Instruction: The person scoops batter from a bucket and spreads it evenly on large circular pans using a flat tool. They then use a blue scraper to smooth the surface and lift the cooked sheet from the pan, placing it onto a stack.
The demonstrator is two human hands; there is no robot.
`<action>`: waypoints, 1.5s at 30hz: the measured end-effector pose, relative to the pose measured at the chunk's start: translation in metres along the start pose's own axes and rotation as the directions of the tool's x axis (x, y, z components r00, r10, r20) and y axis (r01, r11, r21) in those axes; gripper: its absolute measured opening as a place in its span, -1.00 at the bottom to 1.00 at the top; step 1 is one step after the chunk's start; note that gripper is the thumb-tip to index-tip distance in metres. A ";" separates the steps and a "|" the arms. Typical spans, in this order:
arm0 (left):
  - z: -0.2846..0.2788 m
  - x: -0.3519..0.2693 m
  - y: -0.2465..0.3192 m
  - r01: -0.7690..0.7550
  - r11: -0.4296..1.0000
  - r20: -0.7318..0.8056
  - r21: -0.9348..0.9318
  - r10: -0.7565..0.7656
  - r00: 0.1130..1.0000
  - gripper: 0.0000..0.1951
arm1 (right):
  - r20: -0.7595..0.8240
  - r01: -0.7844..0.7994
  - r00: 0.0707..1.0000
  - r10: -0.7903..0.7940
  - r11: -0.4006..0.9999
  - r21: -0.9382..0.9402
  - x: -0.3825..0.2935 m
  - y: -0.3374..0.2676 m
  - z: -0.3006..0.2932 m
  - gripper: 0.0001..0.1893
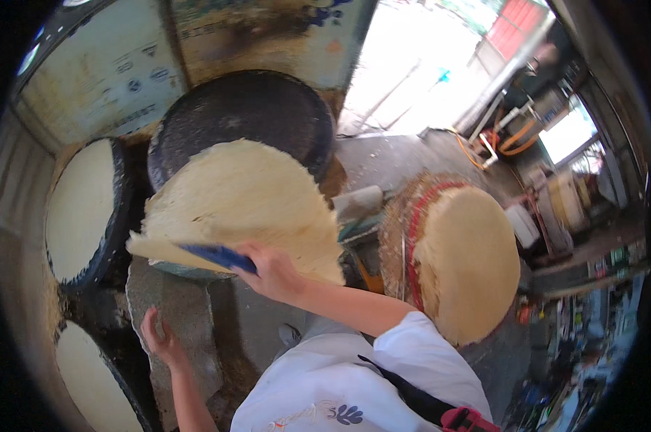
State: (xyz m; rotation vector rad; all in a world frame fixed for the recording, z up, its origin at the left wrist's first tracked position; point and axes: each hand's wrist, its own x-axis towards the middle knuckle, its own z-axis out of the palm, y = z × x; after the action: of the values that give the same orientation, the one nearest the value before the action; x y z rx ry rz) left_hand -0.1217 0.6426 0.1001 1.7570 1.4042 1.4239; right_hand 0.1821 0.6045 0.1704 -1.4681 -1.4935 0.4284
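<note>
My right hand (271, 272) grips a flat blue tool (217, 256), probably a scraper, at the near edge of a big, thin, pale round sheet of cooked batter (244, 194). That edge is folded over along the tool. Lifted partly off, the sheet overlaps the near part of a round black griddle (250, 102), whose far half is bare. Whether my fingers also pinch the sheet cannot be told. My left hand (160, 337) is empty, fingers apart, over a grey concrete ledge (179, 318) below the sheet.
Two more black griddles at left carry pale batter sheets, an upper one (82, 210) and a lower one (93, 383). To the right, a stack of round sheets (471, 259) rests on a red-rimmed round base (398, 243). Printed panels (104, 81) stand behind; a bright doorway (406, 65) opens beyond.
</note>
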 end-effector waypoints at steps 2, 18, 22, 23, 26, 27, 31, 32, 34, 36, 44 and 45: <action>-0.014 -0.025 -0.029 0.155 0.982 0.125 0.105 -0.168 0.978 -0.71 | -0.187 -0.161 0.968 0.165 0.986 0.039 0.010 -0.011 -0.006 -0.68; 0.115 -0.185 0.015 0.308 0.942 0.678 0.131 -0.312 0.666 -0.86 | -0.822 0.180 0.199 0.534 0.804 0.566 -0.172 -0.008 -0.391 -0.62; 0.156 -0.199 0.029 0.092 0.954 0.753 0.287 -0.284 0.594 -0.90 | -0.811 0.328 0.119 0.573 0.748 0.577 -0.315 0.032 -0.465 -0.55; 0.165 -0.201 0.033 0.050 0.957 0.777 0.286 -0.262 0.573 -0.90 | -0.776 0.351 0.081 0.626 0.710 0.610 -0.352 0.045 -0.477 -0.54; 0.188 -0.205 0.041 -0.027 0.965 0.820 0.260 -0.206 0.534 -0.88 | -0.752 0.343 -0.001 0.659 0.707 0.619 -0.459 0.091 -0.490 -0.55; 0.193 -0.206 0.043 -0.042 0.971 0.833 0.236 -0.180 0.524 -0.87 | -0.720 0.313 -0.118 0.684 0.714 0.627 -0.491 0.107 -0.489 -0.55; 0.204 -0.208 0.050 -0.043 0.961 0.836 0.273 -0.215 0.505 -0.87 | -0.664 0.235 -0.285 0.691 0.722 0.651 -0.582 0.161 -0.454 -0.51; 0.203 -0.207 0.051 -0.052 0.960 0.840 0.276 -0.214 0.498 -0.87 | -0.649 0.190 -0.379 0.660 0.742 0.643 -0.592 0.171 -0.449 -0.51; 0.197 -0.203 0.052 -0.048 0.950 0.837 0.308 -0.247 0.488 -0.87 | -0.620 0.190 -0.421 0.663 0.732 0.654 -0.604 0.185 -0.440 -0.52; 0.187 -0.201 0.050 -0.012 0.939 0.824 0.344 -0.296 0.484 -0.88 | -0.595 0.174 -0.488 0.639 0.739 0.651 -0.606 0.194 -0.434 -0.52; 0.132 -0.209 -0.007 -0.011 0.851 0.759 0.525 -0.463 0.457 -0.90 | -0.632 0.007 -0.529 0.566 0.748 0.664 -0.598 0.175 -0.461 -0.55; 0.123 -0.213 -0.015 0.016 0.828 0.736 0.561 -0.507 0.448 -0.90 | -0.598 0.018 -0.566 0.567 0.734 0.679 -0.586 0.169 -0.466 -0.55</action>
State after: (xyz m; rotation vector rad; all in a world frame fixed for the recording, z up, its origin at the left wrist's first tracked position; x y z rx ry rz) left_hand -0.0018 0.4837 -0.0448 1.9404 1.3537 -0.1572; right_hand 0.5414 -0.0599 0.0358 -1.1178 0.7750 -0.3466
